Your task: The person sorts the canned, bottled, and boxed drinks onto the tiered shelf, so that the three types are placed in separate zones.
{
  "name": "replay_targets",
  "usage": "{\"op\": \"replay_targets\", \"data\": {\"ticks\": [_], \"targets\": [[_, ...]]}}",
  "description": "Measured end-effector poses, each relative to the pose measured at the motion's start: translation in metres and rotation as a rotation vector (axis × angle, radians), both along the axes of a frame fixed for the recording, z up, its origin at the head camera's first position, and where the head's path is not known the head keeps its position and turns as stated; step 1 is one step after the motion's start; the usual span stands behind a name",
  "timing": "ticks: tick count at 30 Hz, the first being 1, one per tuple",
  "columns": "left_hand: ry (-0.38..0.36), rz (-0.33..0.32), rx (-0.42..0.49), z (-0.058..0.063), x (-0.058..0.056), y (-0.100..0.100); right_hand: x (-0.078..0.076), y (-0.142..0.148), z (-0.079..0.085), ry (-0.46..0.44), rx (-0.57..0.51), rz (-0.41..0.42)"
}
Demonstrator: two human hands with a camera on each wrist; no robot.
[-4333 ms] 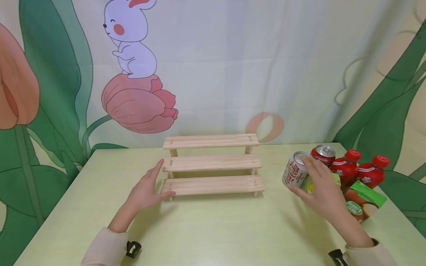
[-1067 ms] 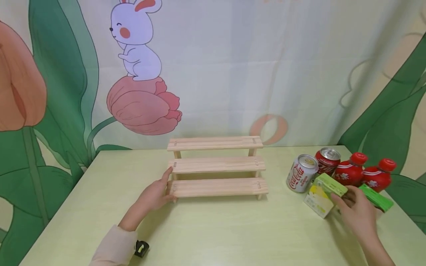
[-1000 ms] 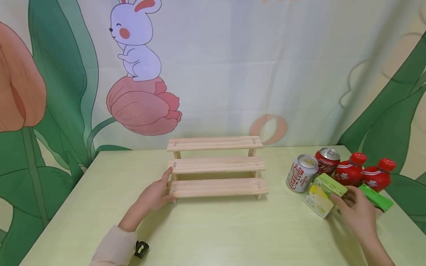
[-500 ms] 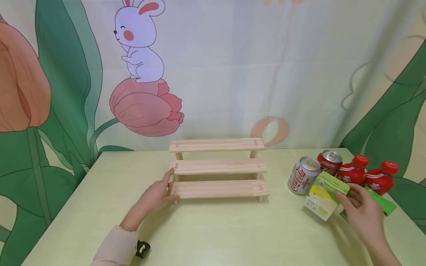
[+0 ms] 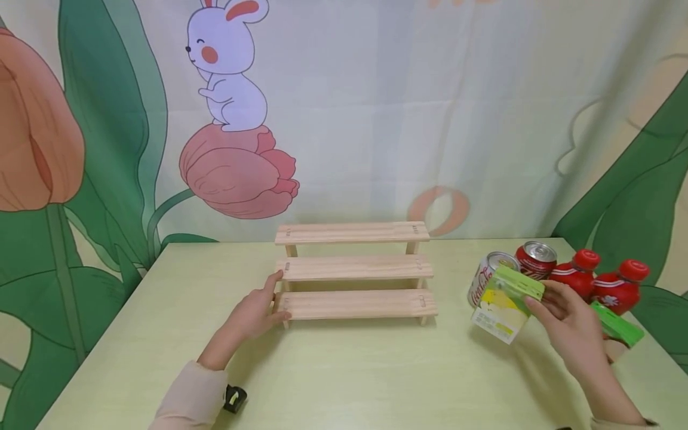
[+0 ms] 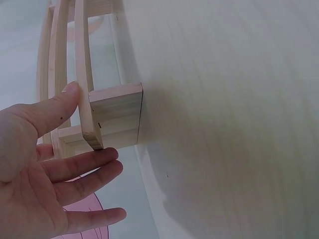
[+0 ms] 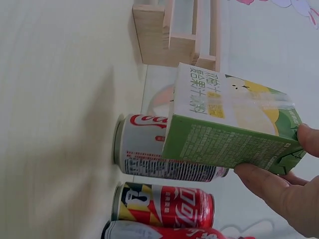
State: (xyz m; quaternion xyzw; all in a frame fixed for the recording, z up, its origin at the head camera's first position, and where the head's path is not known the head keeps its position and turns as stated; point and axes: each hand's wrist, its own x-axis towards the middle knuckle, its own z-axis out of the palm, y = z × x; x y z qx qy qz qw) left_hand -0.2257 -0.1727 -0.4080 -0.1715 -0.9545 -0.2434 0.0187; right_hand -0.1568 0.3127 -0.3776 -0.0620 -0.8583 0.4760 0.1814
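Observation:
My right hand (image 5: 574, 325) pinches a green, white and yellow juice carton (image 5: 504, 306) near its top, thumb on one side and fingers on another. The carton tilts above the table, overlapping a silver Coca-Cola can (image 5: 478, 286) in the head view. In the right wrist view, the carton's (image 7: 229, 144) bottom end points away from the hand, and a shadow falls on the tabletop. At the left end of a three-tier wooden shelf (image 5: 357, 304), my left hand (image 5: 248, 315) rests with extended fingers. Its thumb touches the lowest board and its fingertips lie at the board ends.
Behind the carton stand a red can (image 5: 537, 258) and two red bottles with red caps, one bottle (image 5: 618, 289) farthest right. Another green-topped carton (image 5: 618, 325) is partly hidden by my right hand. A printed curtain (image 5: 349, 119) hangs behind the table (image 5: 344, 376).
My right hand has gone from near the silver can to the yellow-green carton, gripped it, lifted it off the table and moved it left. My left hand has stayed at the shelf's left end.

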Motion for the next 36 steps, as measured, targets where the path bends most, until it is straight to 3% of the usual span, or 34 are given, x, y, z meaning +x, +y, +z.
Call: {"op": "replay_targets", "data": {"ticks": [7,22,36], "targets": [[-0.006,0.013,-0.019,0.003,0.001,0.002,-0.001,-0.02,0.024,-0.01,0.041,0.061],[-0.016,0.039,-0.036,0.005,-0.004,0.005,-0.026,-0.037,0.041,0.02,0.084,0.209],[-0.019,0.052,-0.048,0.003,-0.005,0.002,-0.045,-0.054,0.061,0.014,0.005,0.276]]}}
